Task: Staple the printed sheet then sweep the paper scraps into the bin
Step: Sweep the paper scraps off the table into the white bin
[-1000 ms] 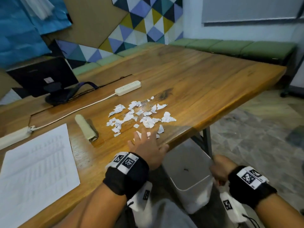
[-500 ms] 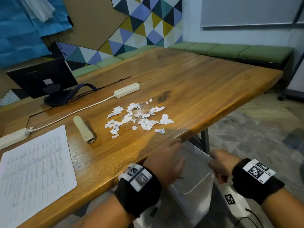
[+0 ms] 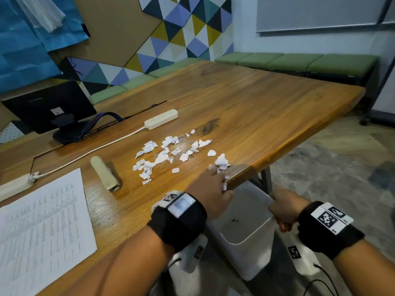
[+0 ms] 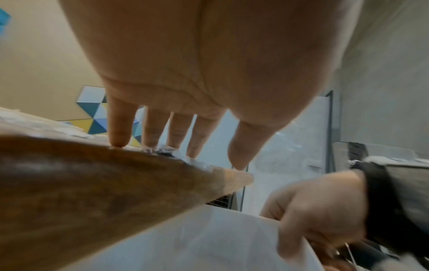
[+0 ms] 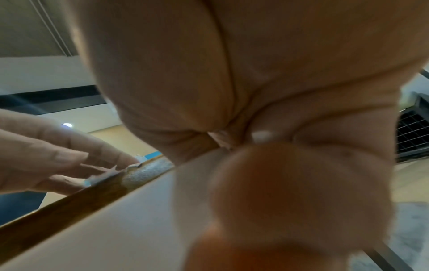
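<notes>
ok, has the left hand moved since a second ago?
Yes. The left hand has slid right along the table edge, away from the stapler, to above the bin.

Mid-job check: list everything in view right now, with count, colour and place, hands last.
paper scraps: many, white, scattered mid-table, a few at the near edge by the left fingers
bin: one, white, below the table edge
printed sheet: one, white, near left of table
stapler: one, cream, between sheet and scraps
power strips: two, white, one behind the scraps, one at far left
monitor: one, black, back left
table: one, brown wood
bench cushions: green, along the walls
left hand: fingers straight, on scraps at the table edge
right hand: grips the bin rim
</notes>
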{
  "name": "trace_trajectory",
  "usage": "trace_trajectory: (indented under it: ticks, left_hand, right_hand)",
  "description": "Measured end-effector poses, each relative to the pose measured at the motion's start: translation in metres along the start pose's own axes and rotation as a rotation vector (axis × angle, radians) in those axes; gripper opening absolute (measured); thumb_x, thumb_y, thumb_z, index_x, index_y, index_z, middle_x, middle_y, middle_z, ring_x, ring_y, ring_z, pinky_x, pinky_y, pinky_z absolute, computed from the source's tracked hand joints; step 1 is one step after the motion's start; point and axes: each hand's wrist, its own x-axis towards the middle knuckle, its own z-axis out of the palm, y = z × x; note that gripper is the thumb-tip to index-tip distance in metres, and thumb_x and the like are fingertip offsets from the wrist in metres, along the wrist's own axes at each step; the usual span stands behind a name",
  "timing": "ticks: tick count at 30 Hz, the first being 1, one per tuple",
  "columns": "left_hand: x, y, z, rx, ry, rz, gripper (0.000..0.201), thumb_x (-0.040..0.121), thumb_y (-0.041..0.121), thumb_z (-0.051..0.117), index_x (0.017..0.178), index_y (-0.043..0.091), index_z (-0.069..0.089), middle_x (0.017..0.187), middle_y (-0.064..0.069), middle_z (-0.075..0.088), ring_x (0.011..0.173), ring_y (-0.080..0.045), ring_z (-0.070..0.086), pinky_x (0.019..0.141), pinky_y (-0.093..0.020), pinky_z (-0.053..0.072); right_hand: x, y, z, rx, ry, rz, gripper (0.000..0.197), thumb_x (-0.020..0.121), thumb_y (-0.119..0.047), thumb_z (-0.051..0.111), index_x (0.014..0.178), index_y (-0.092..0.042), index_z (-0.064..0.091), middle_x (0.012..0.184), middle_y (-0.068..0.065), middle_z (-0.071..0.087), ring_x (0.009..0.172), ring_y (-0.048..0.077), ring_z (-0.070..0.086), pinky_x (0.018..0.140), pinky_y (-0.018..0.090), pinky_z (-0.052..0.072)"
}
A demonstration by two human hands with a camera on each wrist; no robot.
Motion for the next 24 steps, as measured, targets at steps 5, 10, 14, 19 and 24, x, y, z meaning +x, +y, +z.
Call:
trace_trajectory:
  ticks: [5,10,14,19,24]
  left_hand:
    - [-0.021,0.022,0.010,0.074,0.133,0.141,0.042,0.095,0.041,0.050,0.131,0.022,0.056,0.135,0.004,0.052,0.124,-0.017,0.047,0.104,-0.033,0.040]
    - [-0.027,0.033,0.008,-0.003,0.132,0.186,0.035,0.098,0.038,0.049,0.127,0.022,0.059,0.126,0.004,0.059,0.113,-0.016,0.056,0.095,-0.032,0.047]
    - [0.008,0.021,-0.010,-0.106,0.236,0.086,0.048,0.095,0.039,0.054,0.140,0.025,0.047,0.143,0.005,0.047,0.125,-0.018,0.050,0.104,-0.039,0.044]
    - [0.053,0.000,-0.012,0.122,0.064,-0.082,0.076,0.088,0.056,0.058,0.151,0.022,0.032,0.162,-0.007,0.022,0.146,-0.029,0.025,0.114,-0.051,0.030]
    - [0.046,0.001,-0.002,0.118,-0.023,-0.015,0.072,0.091,0.057,0.052,0.150,0.022,0.032,0.161,-0.004,0.026,0.148,-0.031,0.022,0.118,-0.053,0.022]
  right_hand:
    - [-0.004,0.002,0.000,-0.004,0.015,-0.006,0.026,0.091,0.000,0.037,0.082,0.003,0.062,0.059,0.018,0.059,0.046,0.027,0.057,0.053,0.038,0.048]
    - [-0.005,0.001,-0.004,-0.037,0.033,-0.002,0.024,0.090,-0.003,0.042,0.086,-0.001,0.066,0.056,0.007,0.060,0.040,0.014,0.057,0.045,0.027,0.047]
    - [-0.008,-0.002,-0.006,-0.058,0.067,0.033,0.025,0.088,-0.001,0.041,0.073,-0.006,0.061,0.052,0.008,0.061,0.038,0.015,0.056,0.047,0.026,0.049]
    - [-0.007,-0.004,-0.011,-0.041,0.056,0.017,0.029,0.088,0.000,0.037,0.098,0.005,0.063,0.069,0.029,0.072,0.044,0.026,0.063,0.056,0.040,0.057]
    - [-0.003,-0.004,-0.017,-0.047,0.048,0.007,0.028,0.086,0.002,0.035,0.095,0.003,0.062,0.059,0.020,0.065,0.039,0.024,0.061,0.047,0.033,0.052]
